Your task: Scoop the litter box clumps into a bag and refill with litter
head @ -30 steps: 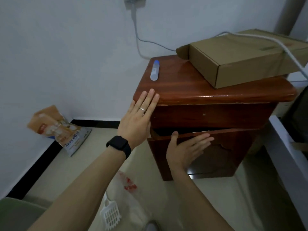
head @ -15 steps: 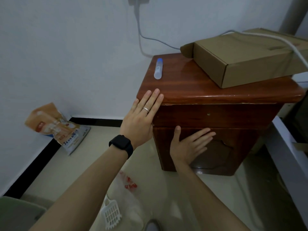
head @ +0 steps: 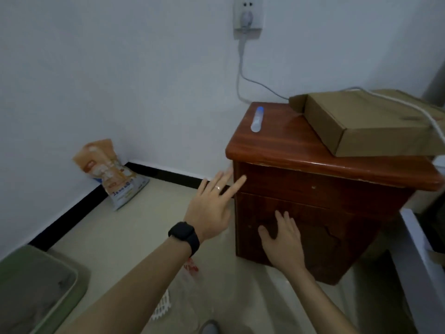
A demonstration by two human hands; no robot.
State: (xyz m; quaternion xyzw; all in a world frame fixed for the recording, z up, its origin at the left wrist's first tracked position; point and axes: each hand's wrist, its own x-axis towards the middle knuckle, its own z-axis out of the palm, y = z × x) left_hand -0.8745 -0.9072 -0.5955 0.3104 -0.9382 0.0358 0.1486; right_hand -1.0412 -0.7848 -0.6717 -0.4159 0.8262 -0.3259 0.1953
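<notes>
Nearest me, a white scoop (head: 161,307) lies on a clear plastic bag (head: 192,289) on the floor, with the green litter box (head: 38,289) at my left. My right hand (head: 282,239) presses flat and empty on the wooden cabinet (head: 322,189) door; my left hand (head: 212,206), fingers spread, holds nothing beside its corner. Farther off, the litter bag (head: 111,172) leans against the wall.

We no longer see a gap at the cabinet's lower door (head: 301,227); it sits flush, shut under our flat right hand (head: 281,239). Our left hand (head: 212,208) is off the top edge (fingers spread), now beside the cabinet's left front corner. The green litter box (head: 36,290) now shows at lower left.
</notes>
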